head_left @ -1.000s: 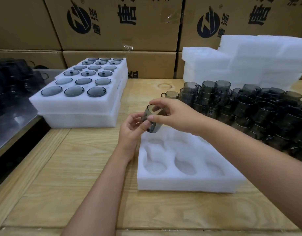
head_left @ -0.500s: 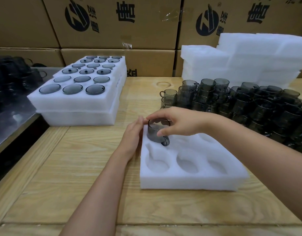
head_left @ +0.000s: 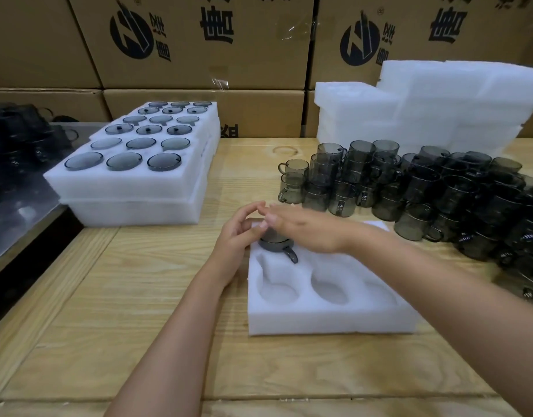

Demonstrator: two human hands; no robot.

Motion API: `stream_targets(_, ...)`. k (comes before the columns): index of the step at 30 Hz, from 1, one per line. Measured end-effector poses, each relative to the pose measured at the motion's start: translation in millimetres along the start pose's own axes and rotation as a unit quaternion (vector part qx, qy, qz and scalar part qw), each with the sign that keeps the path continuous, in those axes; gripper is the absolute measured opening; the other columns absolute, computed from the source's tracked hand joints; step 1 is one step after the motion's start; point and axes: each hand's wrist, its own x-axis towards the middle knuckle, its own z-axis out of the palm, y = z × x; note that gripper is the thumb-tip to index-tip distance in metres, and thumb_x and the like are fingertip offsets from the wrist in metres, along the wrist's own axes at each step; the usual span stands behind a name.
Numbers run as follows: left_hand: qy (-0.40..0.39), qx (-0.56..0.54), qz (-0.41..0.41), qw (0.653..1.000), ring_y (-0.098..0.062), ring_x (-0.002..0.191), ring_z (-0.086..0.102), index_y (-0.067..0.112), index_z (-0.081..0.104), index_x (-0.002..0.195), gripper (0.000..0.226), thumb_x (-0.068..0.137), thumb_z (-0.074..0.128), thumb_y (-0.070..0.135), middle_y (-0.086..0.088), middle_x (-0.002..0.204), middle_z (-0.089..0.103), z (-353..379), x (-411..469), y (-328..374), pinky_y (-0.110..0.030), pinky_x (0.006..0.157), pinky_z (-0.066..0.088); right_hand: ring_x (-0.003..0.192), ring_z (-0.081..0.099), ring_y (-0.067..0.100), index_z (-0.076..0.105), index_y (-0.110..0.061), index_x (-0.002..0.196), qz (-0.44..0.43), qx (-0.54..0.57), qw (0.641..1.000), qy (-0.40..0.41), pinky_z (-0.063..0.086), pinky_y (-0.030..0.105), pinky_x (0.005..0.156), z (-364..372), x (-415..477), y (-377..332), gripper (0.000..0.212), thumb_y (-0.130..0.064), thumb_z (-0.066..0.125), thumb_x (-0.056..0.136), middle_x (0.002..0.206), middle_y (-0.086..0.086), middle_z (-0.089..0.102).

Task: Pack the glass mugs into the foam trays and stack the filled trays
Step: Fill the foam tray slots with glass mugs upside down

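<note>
A white foam tray (head_left: 328, 320) lies on the wooden table in front of me. A smoky grey glass mug (head_left: 277, 245) sits in its far-left pocket, handle pointing toward me. My right hand (head_left: 304, 227) lies flat over the mug's top with straight fingers. My left hand (head_left: 238, 233) is at the tray's far-left corner, fingers loosely bent beside the mug and holding nothing. The tray's other pockets hold nothing. A big cluster of stacked loose mugs (head_left: 424, 188) stands to the right behind the tray.
Two stacked filled trays (head_left: 133, 188) sit at the left back. Piles of blank foam trays (head_left: 440, 103) rise at the right back. Printed cardboard boxes (head_left: 199, 40) wall off the rear. A metal surface (head_left: 15, 206) with dark glassware adjoins the table's left edge.
The mug went from being held in the air by both hands down into the far-left pocket. My right hand let go of its rim and now lies flat on top.
</note>
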Motion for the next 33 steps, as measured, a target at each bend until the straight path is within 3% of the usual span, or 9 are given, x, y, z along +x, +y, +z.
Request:
stream_targets(3,-0.018,0.008,-0.017,1.0,-0.021,0.091,0.067,0.021,0.049,0.129,0.059,0.072,0.062,0.011,-0.011,0.094,0.07,0,1,-2,-0.027,0.081,0.053,0.14,-0.021,0.004,-0.002,-0.022,0.151,0.034,-0.18,0.983,0.021,-0.018,0.038,0.115,24,2,7,0.071,-0.062,0.007,0.092,0.158,-0.011,-0.006)
stream_targets(9,-0.008,-0.03,-0.044,0.999,-0.029,0.098,0.065,0.021,0.045,0.137,0.065,0.074,0.059,0.013,-0.017,0.106,0.066,3,1,-4,-0.038,0.086,0.05,0.142,-0.02,0.009,-0.005,-0.026,0.15,0.068,-0.198,0.978,0.017,-0.018,0.042,0.114,27,4,8,0.074,-0.067,0.007,0.089,0.159,-0.006,-0.007)
stream_targets(12,0.025,-0.041,-0.056,0.997,-0.032,0.09,0.062,0.021,0.052,0.129,0.063,0.068,0.06,0.009,-0.024,0.097,0.063,4,2,-5,-0.039,0.081,0.048,0.139,0.023,0.016,0.033,-0.021,0.143,0.031,-0.055,0.995,0.074,0.013,0.037,0.113,21,6,9,0.056,-0.051,0.022,0.098,0.149,0.001,0.033)
stream_targets(14,0.043,-0.017,-0.05,0.998,-0.018,0.079,0.063,0.02,0.059,0.121,0.059,0.064,0.06,0.007,-0.008,0.084,0.067,5,3,-7,-0.027,0.071,0.05,0.114,0.049,0.02,0.056,-0.014,0.121,0.027,0.045,0.968,0.245,0.035,0.032,0.094,0,11,15,0.035,-0.036,0.039,0.1,0.122,0.006,0.056)
stream_targets(16,0.063,0.012,-0.042,0.997,-0.006,0.066,0.06,0.02,0.064,0.113,0.054,0.061,0.058,0.007,0.011,0.068,0.064,6,3,-7,-0.017,0.061,0.048,0.109,0.051,0.025,0.059,-0.01,0.118,0.087,-0.052,0.919,0.381,0.04,0.033,0.088,-29,17,32,0.03,-0.027,0.047,0.097,0.117,0.012,0.055)
stream_targets(21,0.136,-0.012,-0.056,0.989,-0.028,0.078,0.049,0.022,0.07,0.098,0.047,0.057,0.053,0.006,-0.015,0.083,0.052,2,4,-3,-0.038,0.074,0.043,0.121,0.037,0.037,0.043,-0.021,0.138,0.286,-0.182,0.899,0.276,0.043,0.045,0.095,-68,24,75,0.046,-0.033,0.051,0.095,0.13,0.018,0.033)
stream_targets(26,0.148,0.001,-0.048,0.988,-0.027,0.08,0.049,0.022,0.07,0.095,0.044,0.057,0.054,0.006,-0.012,0.086,0.051,0,5,-3,-0.038,0.074,0.042,0.11,0.042,0.032,0.061,-0.013,0.118,0.237,-0.171,0.898,0.329,0.046,0.041,0.089,-66,30,79,0.026,-0.022,0.055,0.094,0.117,0.014,0.039)
stream_targets(29,0.141,-0.001,-0.049,0.989,-0.021,0.077,0.056,0.022,0.07,0.094,0.044,0.057,0.055,0.006,-0.004,0.079,0.058,-2,5,-6,-0.03,0.068,0.048,0.111,0.04,0.028,0.067,-0.01,0.103,0.191,-0.118,0.905,0.363,0.04,0.039,0.095,-65,28,75,0.018,-0.022,0.061,0.091,0.109,0.007,0.038)
stream_targets(33,0.117,0.005,-0.037,0.992,-0.004,0.066,0.062,0.018,0.068,0.096,0.044,0.057,0.053,0.003,0.015,0.067,0.066,-2,5,-5,-0.019,0.059,0.05,0.121,0.038,0.017,0.064,-0.01,0.084,0.123,-0.02,0.904,0.409,0.033,0.031,0.101,-69,16,52,0.014,-0.024,0.065,0.087,0.124,0.003,0.044)
